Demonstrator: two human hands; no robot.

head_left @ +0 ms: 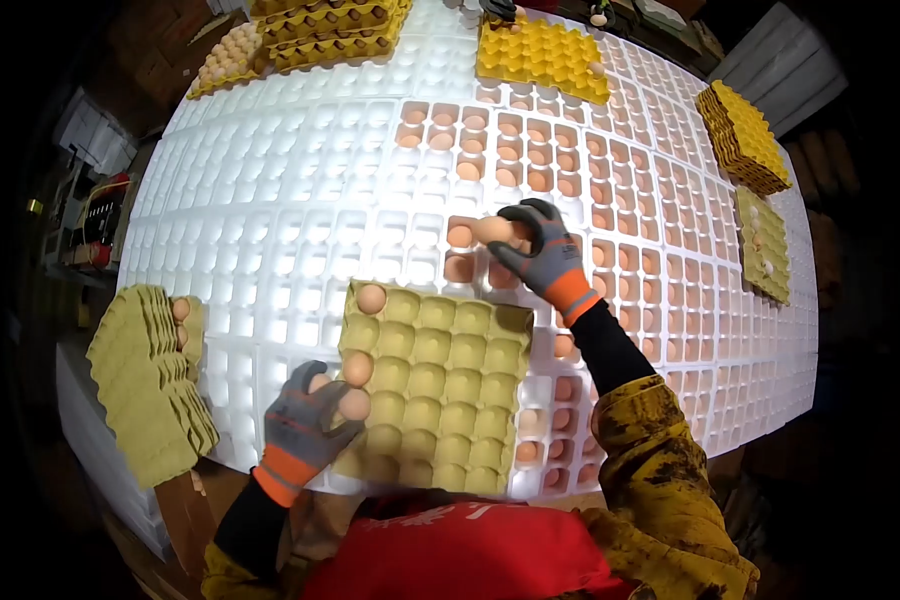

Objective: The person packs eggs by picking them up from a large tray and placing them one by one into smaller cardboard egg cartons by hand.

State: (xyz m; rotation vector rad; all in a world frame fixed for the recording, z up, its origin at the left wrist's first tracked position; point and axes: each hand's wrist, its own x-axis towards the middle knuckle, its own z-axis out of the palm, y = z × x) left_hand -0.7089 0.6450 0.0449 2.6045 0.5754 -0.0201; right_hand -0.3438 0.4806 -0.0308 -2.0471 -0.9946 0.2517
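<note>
My right hand (545, 252), in a grey and orange glove, is closed with thumb and fingers round a brown egg (494, 230) above the white foam trays (410, 235). Just beside that egg, more eggs (460, 268) sit in the foam pockets. A yellowish pulp egg tray (435, 385) lies in front of me, with a few eggs along its left side, such as the one in its far left corner (371, 299). At the tray's left edge my gloved left hand (308, 420) is closed on eggs (354, 404); its fingers partly cover one of them.
Lit foam trays cover the table, many pockets on the right holding eggs. Stacked pulp trays (150, 385) lean at the left edge; yellow stacks stand at the back (335, 35) and right (742, 140). A co-worker's dark-gloved hand (498, 10) is near a far yellow tray (540, 55).
</note>
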